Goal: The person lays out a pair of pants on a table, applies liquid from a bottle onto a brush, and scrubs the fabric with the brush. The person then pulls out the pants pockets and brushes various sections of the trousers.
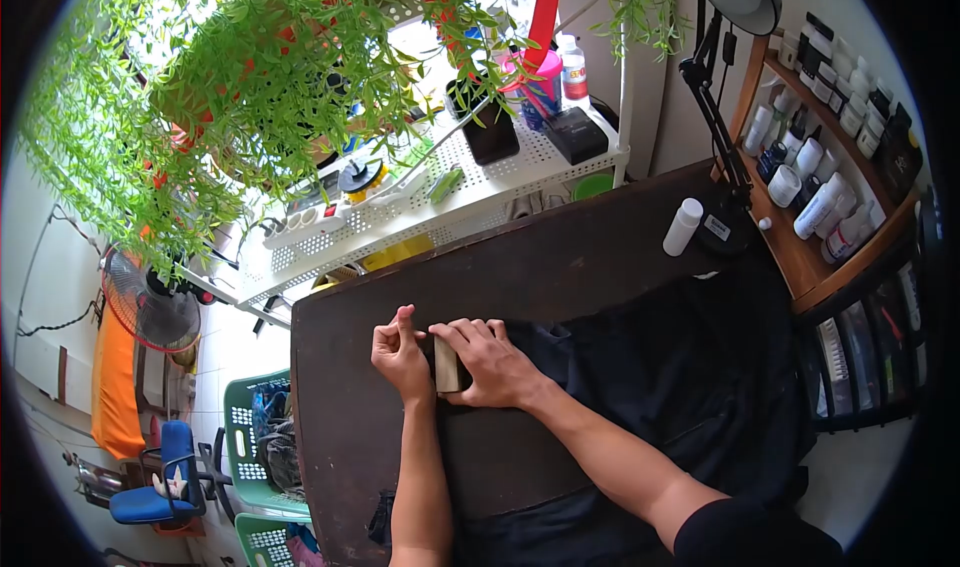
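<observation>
My right hand (490, 362) is wrapped around a small tan block (447, 369), wooden-looking and held on edge, with a dark side facing my palm. Just left of it, my left hand (400, 352) is closed, its fingers curled and one digit pointing up. Whether anything small is pinched in it I cannot make out. Both hands are over the left part of a black garment (640, 387), which looks like trousers and lies spread across the dark brown table (360, 457). Part of the garment is hidden under my hands and forearms.
A white bottle (683, 227) stands near the black lamp base (725, 229). Behind the table is a white perforated shelf (400, 207) under hanging green leaves (280, 77). A wooden rack (800, 222) of bottles is at right, green baskets (240, 437) at left.
</observation>
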`<state>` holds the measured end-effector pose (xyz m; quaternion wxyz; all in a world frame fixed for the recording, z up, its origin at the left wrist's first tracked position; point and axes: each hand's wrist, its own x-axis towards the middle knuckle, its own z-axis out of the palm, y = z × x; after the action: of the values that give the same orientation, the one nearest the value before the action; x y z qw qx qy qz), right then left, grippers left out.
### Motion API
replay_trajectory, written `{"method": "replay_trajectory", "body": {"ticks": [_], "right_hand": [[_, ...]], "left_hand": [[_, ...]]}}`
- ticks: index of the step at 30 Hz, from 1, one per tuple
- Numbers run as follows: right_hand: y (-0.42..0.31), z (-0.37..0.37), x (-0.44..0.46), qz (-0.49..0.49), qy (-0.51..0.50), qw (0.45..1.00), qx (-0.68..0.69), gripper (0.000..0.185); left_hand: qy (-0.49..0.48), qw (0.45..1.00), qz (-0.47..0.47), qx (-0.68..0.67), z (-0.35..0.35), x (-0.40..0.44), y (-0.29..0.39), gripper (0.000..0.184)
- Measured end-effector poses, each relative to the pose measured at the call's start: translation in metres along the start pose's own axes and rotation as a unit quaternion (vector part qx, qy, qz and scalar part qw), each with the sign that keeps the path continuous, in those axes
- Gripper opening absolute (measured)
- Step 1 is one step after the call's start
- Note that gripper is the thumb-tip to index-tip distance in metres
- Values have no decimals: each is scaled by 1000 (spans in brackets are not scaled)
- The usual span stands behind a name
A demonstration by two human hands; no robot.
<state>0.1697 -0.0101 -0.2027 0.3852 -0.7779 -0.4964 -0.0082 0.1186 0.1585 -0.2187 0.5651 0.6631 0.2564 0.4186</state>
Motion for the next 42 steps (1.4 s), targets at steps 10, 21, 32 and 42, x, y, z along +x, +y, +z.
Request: {"method": "replay_trajectory", "body": {"ticks": [10, 21, 32, 42], "right_hand": [[1, 2, -2, 10, -2, 1000, 19, 93], [1, -2, -1, -5, -13, 999, 29, 95], [0, -1, 0, -17, -22, 999, 17, 97], [2, 2, -1, -22, -2, 1000, 14, 97]], "left_hand": [[24, 999, 1, -24, 8, -3, 8, 28], [10, 1000, -5, -24, -1, 1, -4, 28], [36, 999, -4, -38, 4, -1, 3, 21], [19, 1000, -9, -23, 5, 1, -1, 20]]}}
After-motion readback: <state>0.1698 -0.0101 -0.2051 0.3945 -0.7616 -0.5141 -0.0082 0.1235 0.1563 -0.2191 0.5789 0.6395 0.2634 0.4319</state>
